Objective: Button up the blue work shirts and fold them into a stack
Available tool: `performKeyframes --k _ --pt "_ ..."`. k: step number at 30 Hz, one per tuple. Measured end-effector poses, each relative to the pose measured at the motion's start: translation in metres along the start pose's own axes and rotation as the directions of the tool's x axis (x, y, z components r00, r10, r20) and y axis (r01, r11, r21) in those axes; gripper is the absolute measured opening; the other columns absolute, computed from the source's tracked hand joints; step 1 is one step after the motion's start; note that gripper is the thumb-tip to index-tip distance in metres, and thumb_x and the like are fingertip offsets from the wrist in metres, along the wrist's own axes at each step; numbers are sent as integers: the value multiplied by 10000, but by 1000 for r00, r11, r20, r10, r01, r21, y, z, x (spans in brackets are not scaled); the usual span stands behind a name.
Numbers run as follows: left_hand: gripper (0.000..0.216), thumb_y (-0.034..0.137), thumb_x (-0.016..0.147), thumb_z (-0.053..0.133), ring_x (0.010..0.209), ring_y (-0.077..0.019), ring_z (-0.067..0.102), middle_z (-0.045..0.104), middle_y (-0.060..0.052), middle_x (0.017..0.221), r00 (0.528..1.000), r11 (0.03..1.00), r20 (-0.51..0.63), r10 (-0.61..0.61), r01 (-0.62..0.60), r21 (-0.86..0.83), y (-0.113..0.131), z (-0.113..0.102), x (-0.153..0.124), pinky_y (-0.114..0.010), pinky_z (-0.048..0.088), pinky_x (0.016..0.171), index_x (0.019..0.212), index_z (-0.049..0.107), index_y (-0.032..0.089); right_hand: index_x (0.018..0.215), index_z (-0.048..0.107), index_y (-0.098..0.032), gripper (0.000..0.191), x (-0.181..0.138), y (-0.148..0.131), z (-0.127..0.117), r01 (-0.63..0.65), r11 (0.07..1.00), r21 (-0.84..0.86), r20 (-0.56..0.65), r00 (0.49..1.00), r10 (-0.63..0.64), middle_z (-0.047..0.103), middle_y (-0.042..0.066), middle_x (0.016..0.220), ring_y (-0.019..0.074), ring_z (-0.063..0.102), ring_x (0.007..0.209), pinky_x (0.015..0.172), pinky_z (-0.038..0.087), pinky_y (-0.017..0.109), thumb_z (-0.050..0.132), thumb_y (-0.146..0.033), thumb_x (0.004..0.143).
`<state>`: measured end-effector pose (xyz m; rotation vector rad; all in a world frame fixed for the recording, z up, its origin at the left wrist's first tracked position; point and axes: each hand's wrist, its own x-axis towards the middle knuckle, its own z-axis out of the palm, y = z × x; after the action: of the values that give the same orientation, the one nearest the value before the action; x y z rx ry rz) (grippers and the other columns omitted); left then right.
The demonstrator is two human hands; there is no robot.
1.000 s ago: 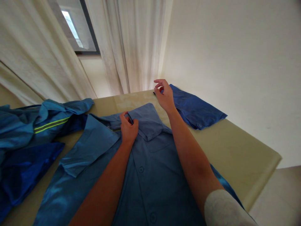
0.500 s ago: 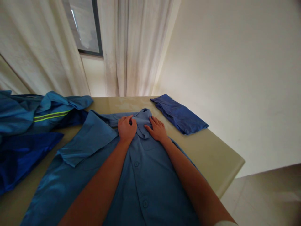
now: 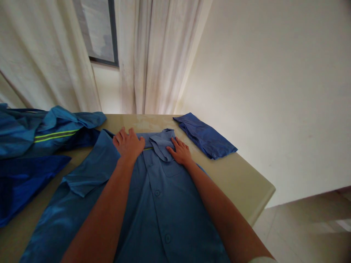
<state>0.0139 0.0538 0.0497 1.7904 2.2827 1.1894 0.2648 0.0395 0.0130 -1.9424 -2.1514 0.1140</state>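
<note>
A blue-grey button-up shirt [image 3: 153, 219] lies spread before me, buttons facing up and its collar end away from me. Over the left part of its collar area, my left hand [image 3: 127, 144] has its fingers spread and holds nothing. My right hand [image 3: 181, 150] lies open on the right side of the collar, fingers fanned out on the cloth. Between the hands, a folded flap of the collar [image 3: 161, 144] and a thin yellow-green line show. The shirt's left sleeve is laid out to the left, partly behind my left forearm.
A folded dark blue garment [image 3: 205, 135] rests at the table's [image 3: 241, 182] right back edge. Blue clothing with yellow-green stripes [image 3: 55, 131] is heaped at the left, with a brighter blue cloth [image 3: 30, 179] nearer. Curtains [image 3: 159, 54] hang behind, and a wall [image 3: 274, 91] stands at the right.
My left hand has moved left from the collar's middle, and its curled fingers have spread. My right hand stays on the collar's right side. The view has shifted slightly.
</note>
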Motion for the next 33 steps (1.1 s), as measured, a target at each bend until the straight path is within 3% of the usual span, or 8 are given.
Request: performKeyframes --k 5,12,17,20,23,26,29,33 --pt "715 344 880 575 1531 -437 285 322 -282 1646 991 991 -49 -127 128 35 -31 -16 21 -654 197 1233 1505 430 28 1639 319 -297 765 0 -1 -2 -15 1000 -15 19 1000 15 273 70 1708 302 337 1533 1238 256 472 299 -739 1016" --pt "706 474 917 444 1524 -395 335 431 -249 1602 976 998 215 -40 28 58 -63 21 11 -644 205 1233 1512 478 96 1630 347 -285 758 0 -2 -2 -19 999 -39 13 1000 20 312 73 1693 307 368 1514 1235 259 471 295 -732 1020" --pt "657 461 933 452 1520 -396 336 419 -248 1610 993 998 118 18 -25 55 -39 18 13 -624 227 1230 1470 524 88 1629 347 -274 746 1 -2 -1 -4 999 -36 12 1000 4 307 81 1695 295 351 1526 1239 258 473 308 -715 1029" --pt "578 476 997 377 1379 -372 521 591 -224 1468 962 993 245 117 -112 -33 -5 21 0 -538 385 1145 1394 594 117 1625 357 -267 733 1 -1 0 10 1000 -24 -3 1000 -10 316 88 1691 302 359 1520 1234 265 486 331 -700 1034" --pt "497 477 1013 408 1331 -365 554 676 -178 1368 926 979 322 199 -175 -102 17 35 -19 -564 373 1121 1361 616 189 1619 368 -270 716 -1 0 1 43 999 4 -53 998 -43 334 90 1682 301 385 1503 1222 289 487 356 -685 1036" --pt "394 353 984 507 1314 -332 565 696 -118 1347 903 944 294 314 -263 -198 20 49 -30 -579 330 1146 1354 611 265 1611 379 -262 692 -4 1 0 97 995 40 -136 987 -90 375 93 1661 298 420 1477 1202 328 479 375 -655 1042" --pt "421 206 904 544 1179 -272 645 713 -89 1275 895 872 225 385 -272 -408 14 56 -28 -464 448 1076 1315 621 258 1600 399 -246 667 -6 0 -2 132 989 61 -216 969 -116 405 106 1642 301 437 1463 1189 348 479 390 -623 1049" --pt "467 137 772 596 1030 -225 677 703 -85 1185 942 735 120 313 -160 -659 8 57 -20 -363 547 932 1233 630 203 1600 394 -235 650 -8 0 -2 171 983 62 -297 944 -145 396 119 1646 304 427 1467 1186 349 480 405 -588 1055"
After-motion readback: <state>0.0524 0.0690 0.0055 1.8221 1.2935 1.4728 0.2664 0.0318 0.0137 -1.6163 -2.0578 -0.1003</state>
